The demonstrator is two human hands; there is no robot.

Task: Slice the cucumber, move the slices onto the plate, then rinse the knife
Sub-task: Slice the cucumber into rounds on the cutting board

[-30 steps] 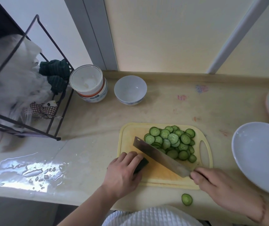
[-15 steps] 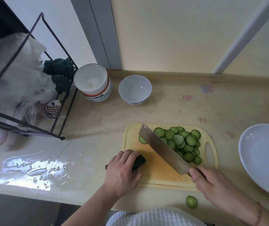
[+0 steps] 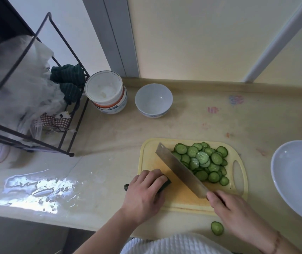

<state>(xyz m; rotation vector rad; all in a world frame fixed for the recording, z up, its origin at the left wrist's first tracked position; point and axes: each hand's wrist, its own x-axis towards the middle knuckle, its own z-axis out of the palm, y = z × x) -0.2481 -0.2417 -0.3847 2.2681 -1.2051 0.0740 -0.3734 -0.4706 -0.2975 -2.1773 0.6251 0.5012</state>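
Observation:
A yellow cutting board (image 3: 170, 200) lies on the counter in front of me. My left hand (image 3: 144, 195) holds down the short dark-green stub of the cucumber (image 3: 165, 184) at the board's left edge. My right hand (image 3: 236, 211) grips the handle of a broad cleaver (image 3: 180, 170), whose blade lies diagonally across the board between the stub and a pile of several cucumber slices (image 3: 203, 162). One stray slice (image 3: 217, 228) lies on the counter below the board. The pale plate (image 3: 296, 178) sits at the right, with nothing on it.
A white bowl (image 3: 154, 99) and a stack of bowls with a white lid (image 3: 106, 91) stand at the back. A black wire rack (image 3: 36, 99) holding cloths and plastic fills the left. Water lies on the counter (image 3: 36, 187) at the left front.
The cleaver has swept right, pushing the freshly cut slice into the pile. My left hand stays on the cucumber stub.

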